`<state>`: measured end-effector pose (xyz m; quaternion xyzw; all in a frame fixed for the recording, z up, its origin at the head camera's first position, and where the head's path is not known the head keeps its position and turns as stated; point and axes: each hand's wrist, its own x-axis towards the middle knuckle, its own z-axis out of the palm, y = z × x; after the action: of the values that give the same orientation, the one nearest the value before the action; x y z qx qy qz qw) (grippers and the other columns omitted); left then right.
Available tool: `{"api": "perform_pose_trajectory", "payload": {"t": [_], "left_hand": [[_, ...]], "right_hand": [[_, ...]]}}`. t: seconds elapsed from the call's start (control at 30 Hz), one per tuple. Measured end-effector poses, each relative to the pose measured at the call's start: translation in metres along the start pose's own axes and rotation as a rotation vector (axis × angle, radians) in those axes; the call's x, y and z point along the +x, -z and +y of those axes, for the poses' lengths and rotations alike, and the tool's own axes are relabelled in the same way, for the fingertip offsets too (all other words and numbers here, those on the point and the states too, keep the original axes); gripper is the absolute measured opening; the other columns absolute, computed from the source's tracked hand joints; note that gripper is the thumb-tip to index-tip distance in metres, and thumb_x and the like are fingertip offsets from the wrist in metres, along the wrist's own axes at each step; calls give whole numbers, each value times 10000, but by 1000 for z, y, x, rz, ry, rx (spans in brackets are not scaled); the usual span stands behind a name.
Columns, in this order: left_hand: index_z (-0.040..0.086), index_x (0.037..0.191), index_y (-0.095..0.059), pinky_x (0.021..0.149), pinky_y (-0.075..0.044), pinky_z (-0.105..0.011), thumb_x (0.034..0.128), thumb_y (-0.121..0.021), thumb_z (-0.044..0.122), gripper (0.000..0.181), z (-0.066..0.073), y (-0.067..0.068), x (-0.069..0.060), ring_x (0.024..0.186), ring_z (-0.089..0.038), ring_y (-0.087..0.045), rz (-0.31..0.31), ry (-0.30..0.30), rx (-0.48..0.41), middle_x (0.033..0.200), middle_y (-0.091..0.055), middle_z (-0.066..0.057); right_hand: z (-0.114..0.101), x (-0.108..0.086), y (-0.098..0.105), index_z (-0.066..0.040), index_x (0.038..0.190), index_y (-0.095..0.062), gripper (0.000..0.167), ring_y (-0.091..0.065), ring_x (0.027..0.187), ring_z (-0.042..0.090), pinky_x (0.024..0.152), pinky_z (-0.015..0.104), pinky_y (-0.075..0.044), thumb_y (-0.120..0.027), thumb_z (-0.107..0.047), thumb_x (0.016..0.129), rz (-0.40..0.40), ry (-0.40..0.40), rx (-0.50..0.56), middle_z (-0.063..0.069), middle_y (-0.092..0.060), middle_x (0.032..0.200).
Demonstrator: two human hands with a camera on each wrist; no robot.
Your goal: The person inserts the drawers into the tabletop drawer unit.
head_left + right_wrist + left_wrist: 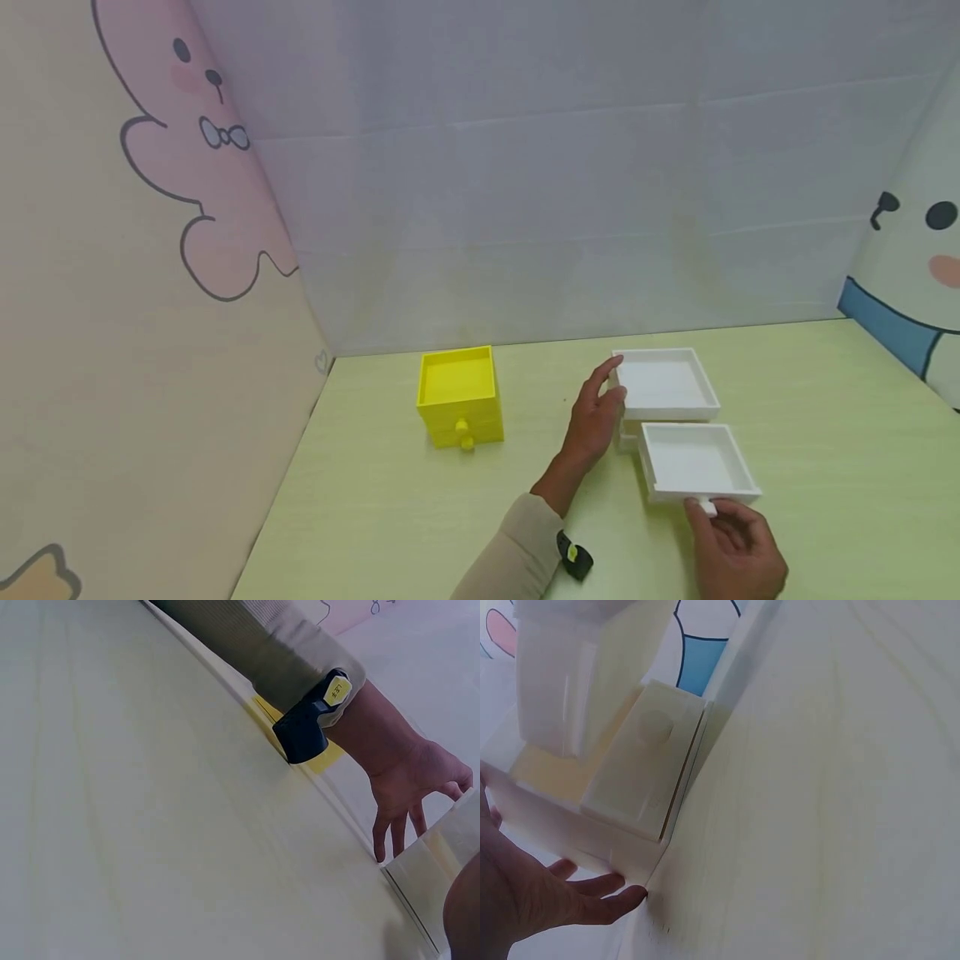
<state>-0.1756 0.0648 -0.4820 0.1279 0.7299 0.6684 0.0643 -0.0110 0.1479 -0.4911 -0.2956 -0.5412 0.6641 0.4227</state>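
A small white drawer box (663,379) stands on the table toward the right. Its upper drawer (697,458) is pulled far out at the front; the inside looks bare. My right hand (738,554) pinches that drawer's knob (707,507) between thumb and fingers. Against the box's left side rests my left hand (596,417), its fingers spread and mostly straight. The left wrist view shows the lower drawer (649,757) flush in the box, with a round knob, beneath the overhanging upper drawer (559,682).
A yellow drawer box (457,379) with knobs at its front stands left of the white one. Behind both hangs a pale curtain (525,192). A printed wall (172,358) borders the table on the left. The left wrist wears a black device (574,557).
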Motion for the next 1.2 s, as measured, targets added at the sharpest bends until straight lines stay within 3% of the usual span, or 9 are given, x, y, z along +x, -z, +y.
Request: {"api": "perform_pose_trajectory", "payload": {"t": [0.2,0.37,0.43,0.57,0.7,0.83,1.07,1.2], "left_hand": [[549,1350,-508,677,-420,-283,972,-503,373,416,-2,0,0,540,-62,-354,-4,-3,-9,1328,-506,155],[525,1354,-522,516,-358,-260,961,-502,370,423,1,0,0,508,-61,-333,-7,8,-23,1006,-511,65],[517,1354,-528,506,-357,-257,955,-505,371,426,2,0,0,510,-61,-339,-3,12,-21,1040,-515,98],[514,1359,-526,605,-412,-272,955,-504,381,426,3,0,0,579,-65,-400,5,16,-6,1273,-501,145],[518,1361,-522,792,-462,-332,955,-501,394,426,3,0,0,823,-69,-534,11,22,12,1404,-468,166],[505,1372,-519,890,-464,-383,955,-496,394,433,3,-1,-1,995,-105,-562,8,28,13,1447,-448,158],[520,1367,-513,835,-456,-353,960,-494,394,426,4,0,0,861,-85,-535,0,13,18,1446,-445,185],[524,1365,-512,823,-456,-350,961,-493,392,426,4,0,0,838,-82,-533,-1,9,20,1447,-443,190]], "right_hand": [[7,0,-5,-25,785,-644,278,-642,561,-9,535,104,-497,-747,219,698,-40,15,15,-62,-680,632],[8,0,-6,-20,789,-637,281,-634,557,-26,534,92,-489,-740,223,696,-46,16,-27,-84,-676,626],[7,0,-7,-7,793,-634,270,-628,556,-36,532,87,-485,-739,222,696,-49,28,-65,-98,-672,625],[5,-1,-8,35,807,-620,248,-616,554,-53,529,81,-478,-742,221,696,-70,48,-146,-125,-662,625],[5,-1,-8,75,825,-605,225,-617,560,-62,534,80,-479,-761,189,710,-105,26,-213,-149,-658,632],[6,-1,-7,87,846,-602,221,-629,576,-63,551,85,-489,-785,134,731,-128,-2,-261,-174,-657,644],[5,-2,-9,91,859,-617,220,-621,588,-86,556,92,-495,-802,92,739,-100,85,-342,-248,-625,656],[5,-2,-10,86,850,-616,210,-620,594,-88,556,91,-494,-799,80,746,-101,92,-343,-242,-627,659]]}}
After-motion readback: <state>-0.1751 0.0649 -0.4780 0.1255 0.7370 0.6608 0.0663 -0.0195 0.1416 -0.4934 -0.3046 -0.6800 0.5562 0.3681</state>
